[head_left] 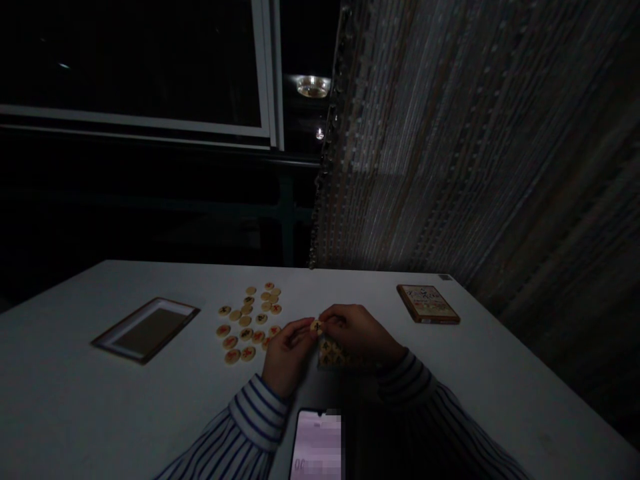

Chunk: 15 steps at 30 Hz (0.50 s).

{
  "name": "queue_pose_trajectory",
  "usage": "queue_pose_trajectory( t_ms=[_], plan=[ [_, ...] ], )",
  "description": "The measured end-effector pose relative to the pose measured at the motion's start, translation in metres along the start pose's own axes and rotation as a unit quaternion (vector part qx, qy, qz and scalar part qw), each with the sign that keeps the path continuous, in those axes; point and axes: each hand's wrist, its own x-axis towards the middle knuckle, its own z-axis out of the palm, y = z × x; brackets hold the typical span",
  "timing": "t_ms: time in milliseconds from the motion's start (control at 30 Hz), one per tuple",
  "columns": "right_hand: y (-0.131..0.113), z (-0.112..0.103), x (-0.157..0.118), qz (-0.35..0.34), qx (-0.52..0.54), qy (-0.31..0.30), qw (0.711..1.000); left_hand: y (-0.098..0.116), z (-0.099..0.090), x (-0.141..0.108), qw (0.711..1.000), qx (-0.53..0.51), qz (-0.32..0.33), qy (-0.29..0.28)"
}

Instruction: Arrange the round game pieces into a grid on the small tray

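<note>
Container, shallow, rectangular and partly hidden point(320, 365), lies beneath the right hand point(359, 329) and holds round, pale yellow pieces with black characters point(338, 358), packed closely side by side; its far side is lost in shadow. At left on the white, smooth-topped table point(180, 407) rests an open rectangular tray with a brown rim point(194, 311), its inner walls pale and its floor grey-brown. At right lies a flat, brown-edged box with a printed pale cover point(429, 303); its contents cannot be seen. The held specimen, a small, round, pale yellow disc bearing a black character point(317, 327), is raised just above the container's near left part, face visible. Left hand point(289, 355) and right hand both pinch it between their fingertips. Similar loose discs marked in red or black point(245, 321) lie scattered between tray and hands, some touching, others showing plain faces.
</note>
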Motion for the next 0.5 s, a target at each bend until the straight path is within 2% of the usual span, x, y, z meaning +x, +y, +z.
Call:
queue_pose_trajectory(
  t_ms=[267,500],
  plan=[
    [0.0007,-0.0011,-0.0013,-0.010,-0.032,-0.005,0.999,-0.0054,-0.0031,0.0020,0.999,0.043,0.020,-0.015],
    [-0.0022,-0.0023,-0.0028,0.003,-0.060,0.004,0.998,-0.0072,-0.0030,0.0019,0.999,0.038,0.016,-0.026]
  ],
)
